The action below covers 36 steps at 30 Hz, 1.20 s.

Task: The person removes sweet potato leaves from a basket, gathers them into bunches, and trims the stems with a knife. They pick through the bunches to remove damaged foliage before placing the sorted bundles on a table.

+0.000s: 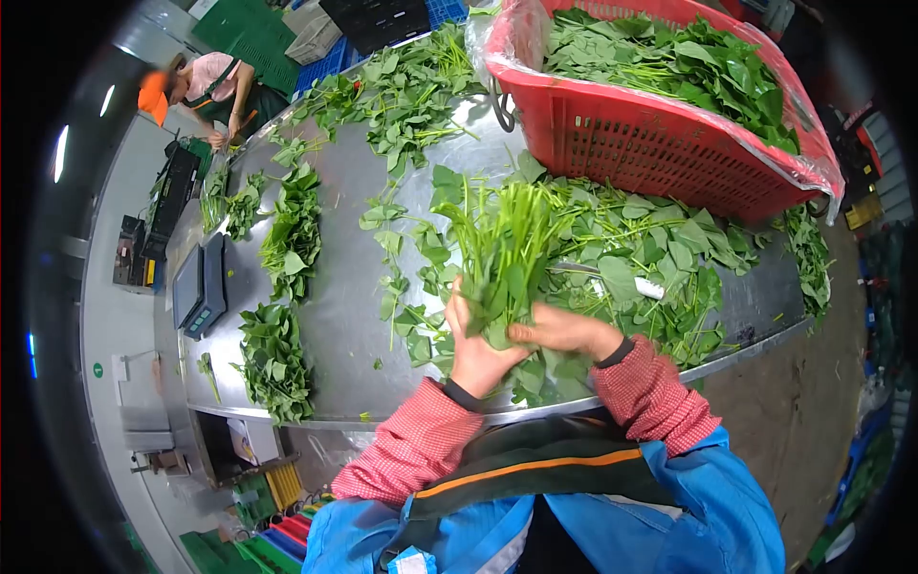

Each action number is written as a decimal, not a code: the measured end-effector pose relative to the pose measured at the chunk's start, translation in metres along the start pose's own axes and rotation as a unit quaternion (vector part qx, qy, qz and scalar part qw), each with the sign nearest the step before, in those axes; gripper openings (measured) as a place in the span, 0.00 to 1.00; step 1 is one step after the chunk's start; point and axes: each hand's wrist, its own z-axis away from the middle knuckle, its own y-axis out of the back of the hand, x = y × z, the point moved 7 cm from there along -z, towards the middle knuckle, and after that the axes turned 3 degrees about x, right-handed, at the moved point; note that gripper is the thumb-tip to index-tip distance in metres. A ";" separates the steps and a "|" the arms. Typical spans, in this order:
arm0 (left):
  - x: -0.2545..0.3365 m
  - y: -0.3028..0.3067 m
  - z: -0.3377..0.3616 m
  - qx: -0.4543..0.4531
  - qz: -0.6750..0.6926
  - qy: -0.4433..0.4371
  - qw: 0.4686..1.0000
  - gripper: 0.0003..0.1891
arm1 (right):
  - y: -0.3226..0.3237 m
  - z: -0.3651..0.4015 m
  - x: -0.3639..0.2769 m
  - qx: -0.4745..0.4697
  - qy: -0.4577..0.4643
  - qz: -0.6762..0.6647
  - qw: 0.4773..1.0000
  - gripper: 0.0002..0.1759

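Note:
A bunch of leafy greens [502, 244] stands upright between my two hands, stems up and leaves at the bottom. My left hand [475, 349] wraps its lower left side. My right hand [564, 330] grips the lower right side. Both hands hold the bunch just above the steel table [344, 287], near its front edge. Loose greens [660, 253] lie spread on the table to the right of the bunch, behind my right hand.
A red plastic basket [650, 143] lined with clear film and full of greens stands at the back right. Sorted bunches [277, 359] lie at the left, beside a scale [201, 284]. Another person [215, 91] works at the table's far end.

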 end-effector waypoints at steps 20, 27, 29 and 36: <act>-0.098 0.077 0.004 -0.111 0.167 0.114 0.973 0.62 | 0.061 0.068 -0.025 0.211 -0.159 0.461 0.847 0.25; -0.067 0.079 0.012 -0.043 0.121 0.064 0.990 0.61 | 0.058 0.057 -0.102 0.336 -0.064 0.415 0.843 0.26; -0.064 0.080 0.011 -0.017 0.138 0.053 0.989 0.61 | 0.056 0.053 -0.129 0.424 0.007 0.365 0.829 0.28; -0.036 0.071 0.007 0.055 0.215 0.085 0.971 0.60 | -0.015 -0.010 -0.075 0.309 0.020 0.583 0.751 0.27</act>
